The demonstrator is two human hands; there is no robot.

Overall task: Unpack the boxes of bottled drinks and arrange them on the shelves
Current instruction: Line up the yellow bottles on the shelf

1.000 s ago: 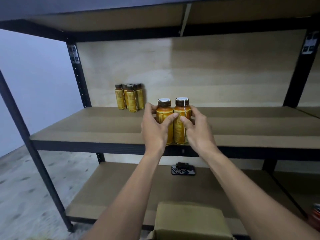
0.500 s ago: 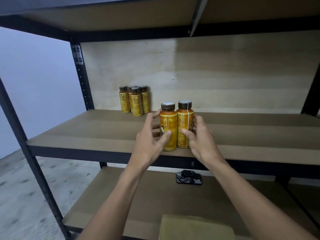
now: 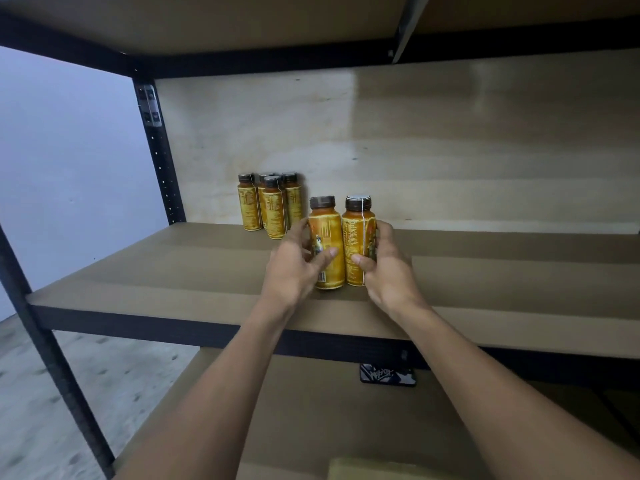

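Amber bottle pair [image 3: 332,233] (upright on shelf [image 3: 166,271]), left hand [image 3: 294,270] and right hand [image 3: 389,273] curled round it

brown shelf board [image 3: 166,271], four amber bottles [image 3: 268,209] at its back, two more bottles [image 3: 356,233] mid-shelf

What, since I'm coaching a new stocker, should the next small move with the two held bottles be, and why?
Probably slide both back and left. The left hand grips one brown-capped amber drink bottle, the right hand its twin; both are upright, forward of the four matching bottles clustered at the back of the brown board shelf.
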